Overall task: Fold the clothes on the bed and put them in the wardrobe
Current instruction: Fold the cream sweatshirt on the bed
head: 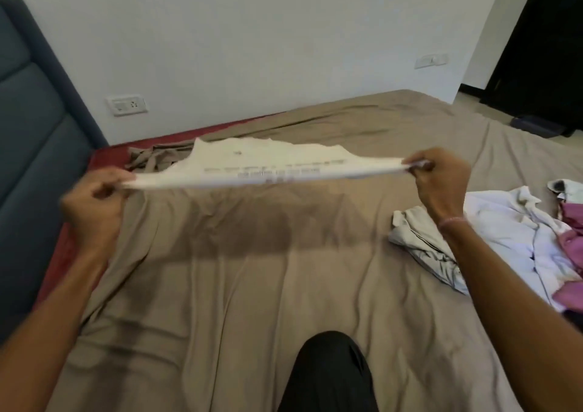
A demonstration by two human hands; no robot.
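Head view: cream garment (265,167) with blurred grey print lines is stretched flat in the air over the middle of the bed (252,285), its dark shadow on the sheet just below. My left hand (94,210) grips its left end with curled fingers, motion-blurred. My right hand (441,181) pinches the right end between thumb and fingertips; thin pale band on that wrist. Right of my right forearm, a crumpled pile of clothes (504,238) lies on the bed: grey, white and pink pieces touching each other. Far left, a bunched tan cloth (157,158) sits near the red mattress edge. My knee (328,374) in black rests on the near sheet. Blue headboard (34,140) at left, wall socket (126,105) beside it.
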